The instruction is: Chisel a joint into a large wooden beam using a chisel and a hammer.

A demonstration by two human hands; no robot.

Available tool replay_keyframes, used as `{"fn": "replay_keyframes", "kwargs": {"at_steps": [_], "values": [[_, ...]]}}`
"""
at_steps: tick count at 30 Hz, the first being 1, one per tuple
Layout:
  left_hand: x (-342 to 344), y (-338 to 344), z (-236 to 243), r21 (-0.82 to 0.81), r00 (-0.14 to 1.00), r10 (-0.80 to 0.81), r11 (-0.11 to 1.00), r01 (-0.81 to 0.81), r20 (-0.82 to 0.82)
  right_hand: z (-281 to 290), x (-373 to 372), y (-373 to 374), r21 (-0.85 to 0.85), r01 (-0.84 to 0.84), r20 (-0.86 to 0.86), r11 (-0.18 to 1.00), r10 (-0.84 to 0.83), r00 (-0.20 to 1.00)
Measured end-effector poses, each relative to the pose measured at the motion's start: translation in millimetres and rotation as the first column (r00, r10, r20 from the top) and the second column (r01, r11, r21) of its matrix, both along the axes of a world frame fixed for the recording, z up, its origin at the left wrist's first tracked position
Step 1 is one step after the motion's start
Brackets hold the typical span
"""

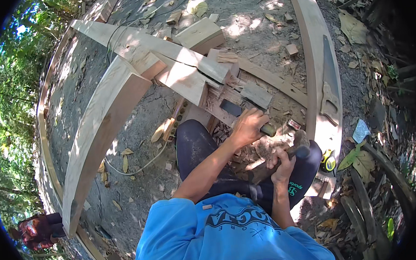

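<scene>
My left hand (248, 126) is closed around a chisel, its wide dark blade (231, 107) lying against the cut end of a pale timber beam (186, 86). The wooden butt of the chisel's handle pokes out beside my fingers. In my closed right hand (281, 164) is a hammer, its dark head (301, 145) raised over my right thigh, apart from the chisel. Split wood and chips surround the notched beam end. A loose offcut (257, 95) lies just beyond the blade.
Right of me, a long plank (310, 42) carries a handsaw (329, 82), with a yellow tape measure (328, 161) near its close end. A curved heavy beam (105, 117) stretches along my left. A cable (141, 170) crosses the ground. Another person (35, 231) is at far left.
</scene>
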State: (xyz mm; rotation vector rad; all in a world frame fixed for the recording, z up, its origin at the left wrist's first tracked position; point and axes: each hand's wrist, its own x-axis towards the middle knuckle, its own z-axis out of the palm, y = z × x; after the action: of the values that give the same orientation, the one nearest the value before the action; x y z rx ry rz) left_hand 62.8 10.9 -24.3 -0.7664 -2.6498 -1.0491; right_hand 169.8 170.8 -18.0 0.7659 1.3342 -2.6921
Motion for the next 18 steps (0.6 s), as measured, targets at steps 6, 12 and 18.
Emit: {"fn": "replay_keyframes", "kwargs": {"at_steps": [6,12,18], "values": [[-17,-7,7,-0.058,0.999,-0.017,0.998,0.019,0.031,10,-9,13,-0.024,0.006,-0.038,1.0,-0.007,0.999],[-15,-6,3,-0.011,1.0,0.027,1.0,-0.027,0.011,14,-6,22,-0.022,0.023,-0.023,0.999,-0.024,0.999],[-23,-10,6,-0.035,1.0,-0.019,0.999,0.019,-0.01,19,-5,39,-0.07,0.047,-0.101,0.996,-0.054,0.993]]}}
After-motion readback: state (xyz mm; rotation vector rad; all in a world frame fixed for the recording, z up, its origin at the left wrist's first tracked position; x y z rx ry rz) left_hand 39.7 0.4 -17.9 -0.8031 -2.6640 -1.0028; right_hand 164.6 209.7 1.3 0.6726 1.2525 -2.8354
